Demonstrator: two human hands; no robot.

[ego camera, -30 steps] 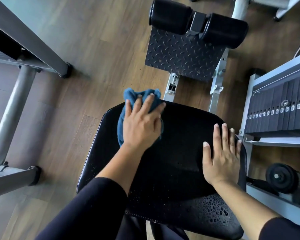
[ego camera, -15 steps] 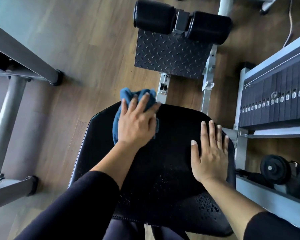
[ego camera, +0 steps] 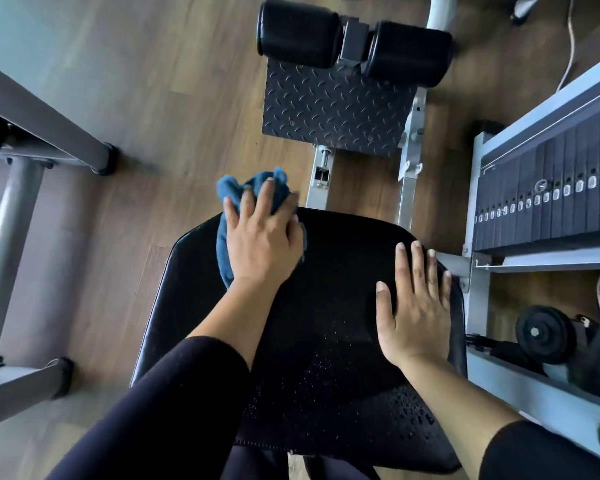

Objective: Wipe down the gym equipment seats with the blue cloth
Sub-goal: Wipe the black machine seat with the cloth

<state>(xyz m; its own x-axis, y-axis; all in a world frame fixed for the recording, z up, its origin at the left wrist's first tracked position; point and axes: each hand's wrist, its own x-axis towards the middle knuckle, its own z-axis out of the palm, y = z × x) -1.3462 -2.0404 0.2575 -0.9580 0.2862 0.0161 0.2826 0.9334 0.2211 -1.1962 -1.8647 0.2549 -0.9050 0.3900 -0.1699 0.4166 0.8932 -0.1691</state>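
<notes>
Seat point(ego camera: 326, 299) padding, black, fills the near middle of the view. Its near edge carries a patch of water droplets point(ego camera: 409, 414), thickest toward the near right corner, which I judge not yet wiped. A little farther in, the right hand point(ego camera: 413, 306) lies flat along the right edge, fingers straight and close together, thumb out to the side, holding nothing. It has stayed there through the last second, seemingly steadying the pad. Farther still, at the far left corner, the left hand point(ego camera: 260, 237) presses the blue cloth point(ego camera: 234, 192) down with fingers spread over it. The cloth is bunched, part on the pad and part overhanging the far edge. Against the earlier views, hand and cloth have crept only slightly toward that corner. The stroke therefore looks to be finishing the far edge, with the middle and the wet near strip left to do. Room is free on the left, where only wooden floor point(ego camera: 174, 98) lies beside the left edge before the grey frame point(ego camera: 11, 237). The right edge is tight: the weight stack point(ego camera: 551, 199) and its grey bracket stand just beside it, with a dumbbell point(ego camera: 541, 334) lower down. Beyond the far edge, a steel post leads to the tread-plate footrest point(ego camera: 336, 109) and two roller pads point(ego camera: 298, 32).
</notes>
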